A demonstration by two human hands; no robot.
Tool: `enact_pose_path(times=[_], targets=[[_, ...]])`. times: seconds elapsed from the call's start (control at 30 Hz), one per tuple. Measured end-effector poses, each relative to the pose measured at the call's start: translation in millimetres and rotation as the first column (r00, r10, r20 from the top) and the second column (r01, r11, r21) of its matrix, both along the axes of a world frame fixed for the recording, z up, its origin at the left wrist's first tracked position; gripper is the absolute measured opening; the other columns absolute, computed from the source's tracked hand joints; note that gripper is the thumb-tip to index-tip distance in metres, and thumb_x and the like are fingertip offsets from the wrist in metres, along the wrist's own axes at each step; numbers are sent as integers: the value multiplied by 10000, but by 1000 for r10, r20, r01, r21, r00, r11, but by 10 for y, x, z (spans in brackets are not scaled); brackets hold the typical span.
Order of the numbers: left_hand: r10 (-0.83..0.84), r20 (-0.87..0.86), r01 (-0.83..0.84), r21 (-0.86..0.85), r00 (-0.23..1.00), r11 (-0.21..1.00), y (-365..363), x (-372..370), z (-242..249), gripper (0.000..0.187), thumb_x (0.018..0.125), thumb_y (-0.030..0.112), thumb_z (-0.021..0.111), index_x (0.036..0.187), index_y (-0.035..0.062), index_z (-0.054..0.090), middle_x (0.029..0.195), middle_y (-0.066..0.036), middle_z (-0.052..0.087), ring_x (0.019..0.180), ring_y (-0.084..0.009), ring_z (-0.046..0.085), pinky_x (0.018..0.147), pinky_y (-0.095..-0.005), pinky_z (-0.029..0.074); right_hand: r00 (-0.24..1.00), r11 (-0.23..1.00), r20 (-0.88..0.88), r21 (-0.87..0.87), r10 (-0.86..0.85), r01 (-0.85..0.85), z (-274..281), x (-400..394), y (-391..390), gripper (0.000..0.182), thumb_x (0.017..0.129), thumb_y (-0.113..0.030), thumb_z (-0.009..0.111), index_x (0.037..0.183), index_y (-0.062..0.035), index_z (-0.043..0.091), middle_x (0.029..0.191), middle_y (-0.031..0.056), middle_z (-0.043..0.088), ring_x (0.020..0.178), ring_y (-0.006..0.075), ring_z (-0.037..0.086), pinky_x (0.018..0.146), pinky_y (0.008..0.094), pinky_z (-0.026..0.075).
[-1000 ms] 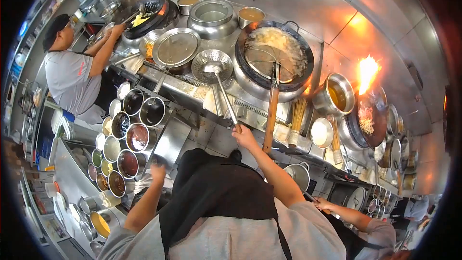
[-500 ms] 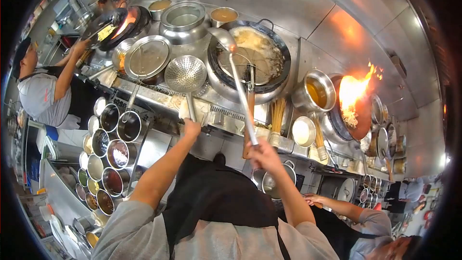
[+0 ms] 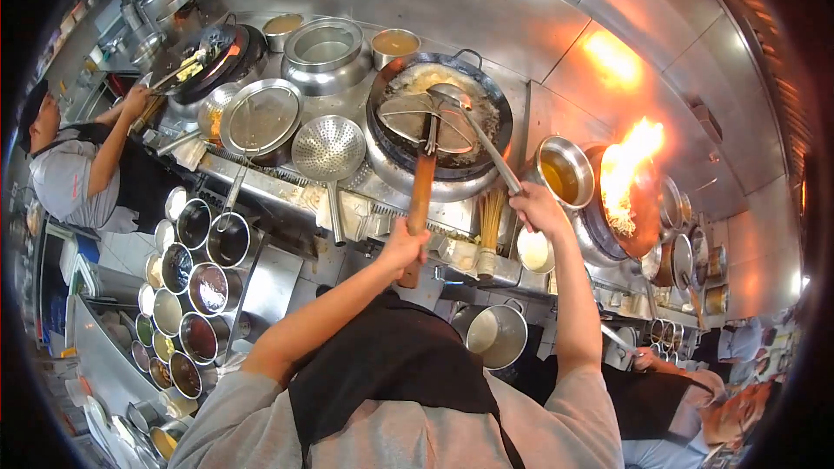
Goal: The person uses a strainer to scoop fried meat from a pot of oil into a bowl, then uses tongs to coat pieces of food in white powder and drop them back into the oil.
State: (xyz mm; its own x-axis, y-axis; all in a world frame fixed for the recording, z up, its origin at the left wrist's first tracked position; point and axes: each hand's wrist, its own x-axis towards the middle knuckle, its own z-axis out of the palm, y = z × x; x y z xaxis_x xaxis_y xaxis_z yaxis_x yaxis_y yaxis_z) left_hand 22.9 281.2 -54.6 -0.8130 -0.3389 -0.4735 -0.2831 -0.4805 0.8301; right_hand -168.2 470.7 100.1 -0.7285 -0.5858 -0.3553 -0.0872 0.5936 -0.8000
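My left hand point(image 3: 404, 247) is wrapped round the wooden handle of a wire strainer point(image 3: 401, 124), whose round mesh lies inside the big black wok point(image 3: 375, 141). Pale, frothy liquid point(image 3: 417, 80) shows in the wok behind the mesh. My right hand point(image 3: 540, 207) grips the long handle of a metal ladle point(image 3: 450, 94). The ladle's bowl is over the wok and overlaps the strainer in this view. Left of the wok, a perforated skimmer point(image 3: 328, 148) rests on the stove top, its handle pointing towards me.
Tall flames point(image 3: 632, 161) rise from a wok on the right. A pot of amber liquid point(image 3: 560, 174) and a bamboo brush point(image 3: 489, 234) stand between. Left are a lidded pan point(image 3: 261, 117), sauce pots point(image 3: 210, 288) and a co-worker point(image 3: 78, 169) at another wok. Another person point(image 3: 647, 399) is at right.
My left hand has let go of the perforated skimmer and taken the wire strainer's wooden handle. My right hand has moved up and right, bringing the ladle's bowl over the wok's middle.
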Motion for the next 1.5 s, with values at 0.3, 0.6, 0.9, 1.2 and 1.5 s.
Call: enact_pose_path(times=[0.3,0.6,0.9,1.2,1.5], targets=[[-131,185,208,-498,974,842,-700,373,230,408,766,171,696,1071,-18,501,701,-97,593,462,-171,579,437,-333,476,999,998,-31,65,24,-22,-152,-327,-362,96,847,-114,595,842,-19,578,550,2,493,346,104,424,340,277,320],[-210,327,375,-602,921,705,-1367,530,277,400,704,149,658,1042,-3,509,684,-120,613,474,-202,598,470,-348,495,990,999,139,40,0,-5,-4,-360,-636,164,862,-157,582,745,-62,516,549,-14,487,346,80,401,314,256,276],[-132,485,502,-827,865,253,-1906,590,466,423,720,222,654,1063,36,493,896,-261,642,898,-429,621,786,-516,483,849,998,-524,-41,-60,45,-546,231,-461,200,802,-175,627,860,10,579,612,61,559,425,160,521,388,295,393],[-239,436,495,-795,868,350,-2251,508,549,358,737,201,619,1037,61,485,896,-242,636,884,-443,609,760,-522,472,961,959,33,-69,-274,275,-700,418,-543,154,845,-143,613,930,-17,585,602,-8,516,419,81,482,365,248,348],[-313,384,475,-825,869,305,-2476,489,358,348,707,181,634,979,29,479,850,-261,615,862,-460,595,723,-525,461,987,987,39,-29,-155,156,-190,252,-1024,128,845,-162,630,815,-50,575,520,-21,478,354,62,409,319,227,282]])
